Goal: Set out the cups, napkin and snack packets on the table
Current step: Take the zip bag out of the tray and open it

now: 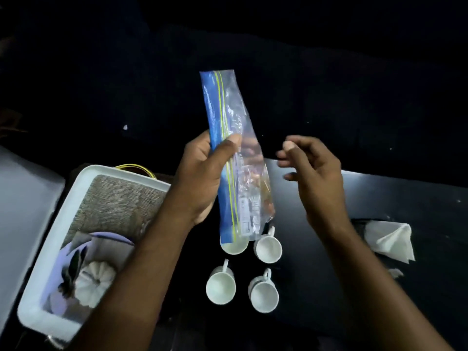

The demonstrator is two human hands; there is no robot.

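Observation:
My left hand (pixel 202 173) grips a clear zip bag (pixel 228 117) with a blue strip and yellow-green seal lines, held upright above the table. Snack packets show faintly inside its lower part. My right hand (pixel 311 168) hovers just right of the bag, fingers apart, holding nothing. Several small white cups (pixel 268 249) stand upright in a cluster on the dark table (pixel 379 198) below the bag; the bag's bottom hides part of one. A folded white napkin (pixel 390 240) lies on the table to the right.
A white tray (pixel 43 269) at the left holds a woven mat (pixel 116 206), a pale plate (pixel 73 249), a small white pumpkin ornament (pixel 95 285) and a dark leafy piece. The surroundings beyond the table are dark.

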